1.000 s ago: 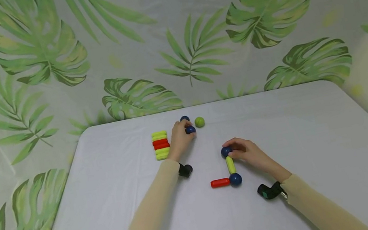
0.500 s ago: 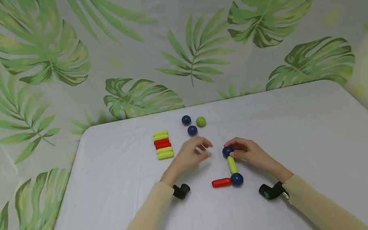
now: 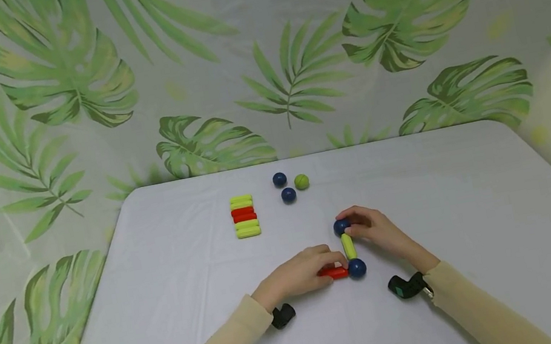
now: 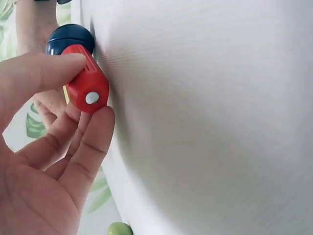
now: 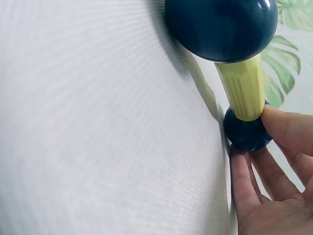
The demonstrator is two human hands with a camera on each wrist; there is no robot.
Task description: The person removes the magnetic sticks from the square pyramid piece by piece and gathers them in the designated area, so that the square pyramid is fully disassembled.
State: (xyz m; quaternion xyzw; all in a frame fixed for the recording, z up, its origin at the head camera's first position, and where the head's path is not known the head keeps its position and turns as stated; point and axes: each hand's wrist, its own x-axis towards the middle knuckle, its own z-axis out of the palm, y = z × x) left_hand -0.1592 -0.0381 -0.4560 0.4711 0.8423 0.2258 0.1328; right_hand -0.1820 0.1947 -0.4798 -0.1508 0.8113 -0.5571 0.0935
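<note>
My left hand (image 3: pixel 301 272) pinches a red rod (image 3: pixel 335 273) between thumb and fingers. In the left wrist view the red rod (image 4: pixel 88 81) shows a round silvery tip at its free end. The rod's other end meets a dark blue ball (image 3: pixel 357 268). From that ball a yellow-green rod (image 3: pixel 349 246) runs away to a second blue ball (image 3: pixel 341 227), forming an L shape on the table. My right hand (image 3: pixel 377 234) grips this far ball (image 5: pixel 247 129), thumb near the end of the yellow-green rod (image 5: pixel 242 90).
At the back left lies a column of yellow-green rods (image 3: pixel 249 232) and red rods (image 3: pixel 242 211). Right of it sit two loose blue balls (image 3: pixel 288 195) and a green ball (image 3: pixel 302 181). A leaf-patterned cloth (image 3: pixel 287 84) hangs behind the white table (image 3: pixel 451 196).
My left hand has let go of a blue ball at the back, come toward me and taken hold of the red rod. My right hand has stayed on the far ball.
</note>
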